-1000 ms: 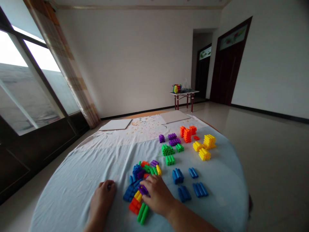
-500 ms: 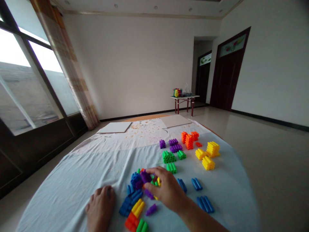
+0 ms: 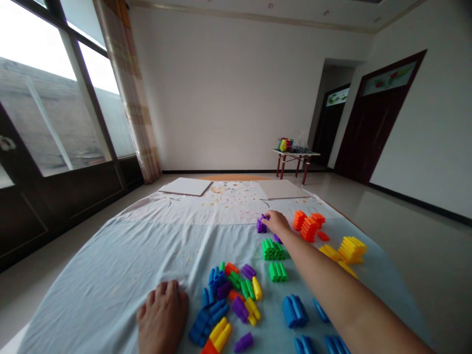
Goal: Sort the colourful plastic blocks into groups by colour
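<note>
My right hand [image 3: 277, 222] reaches far over the table, its fingers closed on a purple plastic building block at the group of purple blocks [image 3: 261, 226]. The hand and wrist partly hide that group. My left hand [image 3: 162, 312] rests palm down on the cloth, holding nothing, fingers slightly curled and apart. Just right of it lies a mixed pile with blue blocks [image 3: 204, 322], yellow blocks [image 3: 252, 310], a loose purple block [image 3: 244, 342] and some green and orange ones. Stacked green blocks [image 3: 273, 250] stand nearer me than the purple group.
Orange blocks [image 3: 309, 228], yellow blocks [image 3: 352, 250] and blue blocks [image 3: 295, 310] are grouped on the right, some behind my forearm. Two flat boards, a white one [image 3: 187, 187] and a beige one [image 3: 282, 189], lie at the far end. A small table [image 3: 295, 153] holds bags beyond.
My right hand has gone from the mixed pile, forward and right, to the purple group, carrying a purple block. My left hand stays on the cloth. The camera view has shifted.
</note>
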The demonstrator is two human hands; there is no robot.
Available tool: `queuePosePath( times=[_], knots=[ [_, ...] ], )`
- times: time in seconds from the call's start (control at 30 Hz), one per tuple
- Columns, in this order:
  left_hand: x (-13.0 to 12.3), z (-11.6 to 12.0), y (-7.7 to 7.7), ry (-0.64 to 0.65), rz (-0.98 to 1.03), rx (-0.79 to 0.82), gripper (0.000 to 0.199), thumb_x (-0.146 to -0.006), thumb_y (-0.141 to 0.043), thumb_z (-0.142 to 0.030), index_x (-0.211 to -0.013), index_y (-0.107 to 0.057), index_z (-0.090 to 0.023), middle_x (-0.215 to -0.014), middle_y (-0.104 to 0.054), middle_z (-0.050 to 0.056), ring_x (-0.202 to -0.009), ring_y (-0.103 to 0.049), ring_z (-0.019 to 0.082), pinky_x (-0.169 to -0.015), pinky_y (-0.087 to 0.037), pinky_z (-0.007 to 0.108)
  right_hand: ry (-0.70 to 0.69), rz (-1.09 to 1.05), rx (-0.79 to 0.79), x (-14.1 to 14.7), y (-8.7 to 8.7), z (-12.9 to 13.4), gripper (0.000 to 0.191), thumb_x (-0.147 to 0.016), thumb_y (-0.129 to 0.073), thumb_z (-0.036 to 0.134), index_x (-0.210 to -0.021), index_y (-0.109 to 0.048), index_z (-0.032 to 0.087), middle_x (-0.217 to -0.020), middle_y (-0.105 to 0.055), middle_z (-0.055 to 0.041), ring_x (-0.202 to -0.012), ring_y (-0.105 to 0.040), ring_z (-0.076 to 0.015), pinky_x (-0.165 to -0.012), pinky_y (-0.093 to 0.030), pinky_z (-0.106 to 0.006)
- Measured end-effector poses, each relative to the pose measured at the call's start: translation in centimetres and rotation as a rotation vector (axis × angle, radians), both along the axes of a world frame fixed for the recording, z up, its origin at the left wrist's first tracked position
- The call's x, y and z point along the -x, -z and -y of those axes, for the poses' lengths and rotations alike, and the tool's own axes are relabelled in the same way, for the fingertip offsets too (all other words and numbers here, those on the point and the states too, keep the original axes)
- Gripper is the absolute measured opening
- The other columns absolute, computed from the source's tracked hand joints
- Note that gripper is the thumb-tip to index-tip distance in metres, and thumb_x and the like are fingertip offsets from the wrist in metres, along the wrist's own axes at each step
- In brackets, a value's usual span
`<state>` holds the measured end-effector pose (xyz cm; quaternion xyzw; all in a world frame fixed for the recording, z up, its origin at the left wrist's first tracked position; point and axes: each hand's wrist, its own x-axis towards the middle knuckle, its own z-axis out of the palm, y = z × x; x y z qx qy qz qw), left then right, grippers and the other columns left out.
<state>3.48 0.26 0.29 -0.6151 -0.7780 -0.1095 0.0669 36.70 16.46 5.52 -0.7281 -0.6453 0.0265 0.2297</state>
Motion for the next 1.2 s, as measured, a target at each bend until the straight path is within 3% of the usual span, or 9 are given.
queuePosePath(
  times=[0.23, 0.43, 0.53, 0.63, 0.73, 0.87, 1.03, 1.2],
  knots=[
    [0.0, 0.0, 0.1, 0.001, 0.010, -0.006, 0.026, -0.085, -0.037, -0.031, -0.098, -0.056, -0.021, -0.108, -0.059, 0.009, -0.100, -0.051, 0.026, -0.081, -0.032, 0.039, -0.023, 0.082, 0.025, 1.4, 0.4, -0.8, 0.019, -0.075, -0.061, 0.028, -0.093, -0.068, 0.022, -0.100, -0.067, -0.0072, -0.097, -0.059, -0.0204, -0.079, -0.041, -0.029],
    [-0.2, 0.2, -0.3, 0.002, 0.014, -0.019, 0.027, -0.085, -0.035, -0.032, -0.098, -0.056, -0.020, -0.108, -0.058, 0.010, -0.100, -0.050, 0.027, -0.079, -0.032, 0.039, -0.025, 0.057, -0.064, 1.2, -2.3, 0.4, 0.027, -0.082, -0.054, 0.029, -0.105, -0.065, 0.019, -0.107, -0.065, -0.0083, -0.099, -0.058, -0.0183, -0.086, -0.041, -0.027],
    [-0.3, 0.3, -0.3, 0.008, -0.001, -0.034, 0.027, -0.086, -0.034, -0.032, -0.095, -0.056, -0.019, -0.105, -0.059, 0.010, -0.098, -0.050, 0.027, -0.077, -0.031, 0.038, -0.135, -0.035, -0.163, 2.0, -4.1, 2.6, 0.026, -0.085, -0.051, 0.025, -0.105, -0.064, 0.016, -0.106, -0.065, -0.0074, -0.089, -0.060, -0.0147, -0.084, -0.042, -0.025],
    [-0.5, 0.4, -0.4, 0.006, 0.005, -0.049, 0.028, -0.086, -0.033, -0.031, -0.093, -0.057, -0.018, -0.103, -0.059, 0.010, -0.097, -0.050, 0.027, -0.076, -0.031, 0.038, -0.371, -0.183, -0.220, 4.3, -4.8, 6.9, 0.024, -0.083, -0.053, 0.024, -0.102, -0.065, 0.015, -0.100, -0.067, -0.0066, -0.081, -0.060, -0.0135, -0.079, -0.045, -0.025],
    [-0.5, 0.5, -0.3, 0.014, 0.010, -0.074, 0.029, -0.085, -0.033, -0.031, -0.093, -0.057, -0.018, -0.102, -0.059, 0.010, -0.097, -0.050, 0.027, -0.076, -0.031, 0.039, -0.595, -0.245, -0.147, 7.6, -4.1, 12.3, 0.024, -0.082, -0.055, 0.026, -0.102, -0.065, 0.017, -0.096, -0.067, -0.0050, -0.081, -0.060, -0.0139, -0.078, -0.046, -0.027],
    [-0.5, 0.6, -0.2, 0.019, 0.021, -0.098, 0.028, -0.084, -0.034, -0.031, -0.092, -0.058, -0.018, -0.101, -0.058, 0.010, -0.097, -0.049, 0.028, -0.076, -0.032, 0.040, -0.723, -0.204, -0.073, 11.4, -1.5, 17.1, 0.024, -0.081, -0.056, 0.020, -0.103, -0.065, 0.020, -0.099, -0.066, -0.0045, -0.098, -0.057, -0.0172, -0.090, -0.042, -0.030],
    [-0.5, 0.8, -0.2, 0.025, 0.021, -0.115, 0.029, -0.085, -0.033, -0.029, -0.091, -0.058, -0.018, -0.100, -0.058, 0.011, -0.097, -0.049, 0.027, -0.077, -0.032, 0.040, -0.661, -0.030, -0.056, 13.0, 1.5, 17.0, 0.034, -0.080, -0.050, 0.008, -0.108, -0.064, 0.022, -0.103, -0.064, -0.0058, -0.106, -0.051, -0.0196, -0.095, -0.037, -0.032],
    [-0.5, 1.0, -0.3, 0.026, 0.028, -0.132, 0.027, -0.084, -0.034, -0.030, -0.089, -0.058, -0.018, -0.098, -0.058, 0.010, -0.094, -0.049, 0.027, -0.076, -0.032, 0.038, -0.658, 0.024, -0.026, 12.8, 2.1, 16.5, 0.020, -0.078, -0.057, 0.011, -0.092, -0.066, 0.021, -0.094, -0.061, -0.0052, -0.100, -0.052, -0.0199, -0.090, -0.039, -0.033]
  ],
)
